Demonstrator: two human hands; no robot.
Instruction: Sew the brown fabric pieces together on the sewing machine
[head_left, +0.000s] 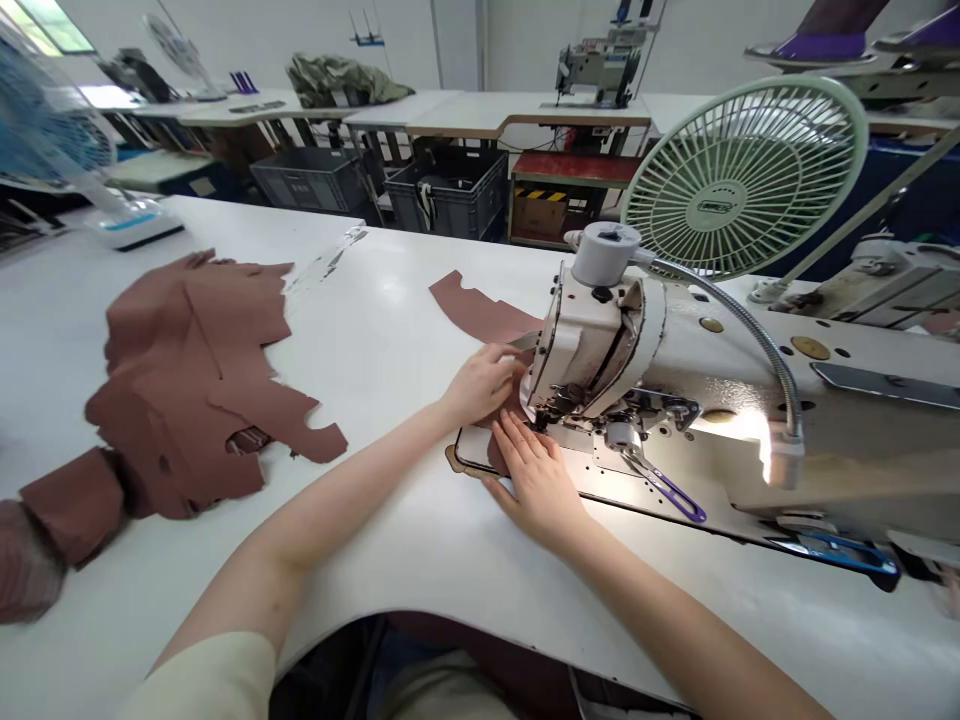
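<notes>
At the head of a white sewing machine (600, 340), both hands are on a brown piece that looks like leather (496, 458), partly hidden under them and the machine head. My left hand (484, 382) is behind it, fingers bent and closed on its edge beside the needle area. Lying flat, my right hand (538, 478) presses the near part with its fingers stretched out. Another curved brown piece (480, 310) extends on the table behind the left hand; whether it joins the held piece I cannot tell. Purple-handled thread snips (675, 495) rest on the machine bed.
Several brown cut pieces (195, 370) lie heaped on the white table (375, 380) at left, with stacked ones (71, 505) nearer. A green fan (742, 180) stands behind the machine, a blue fan (52, 120) far left. Blue-handled scissors (840, 550) lie at right.
</notes>
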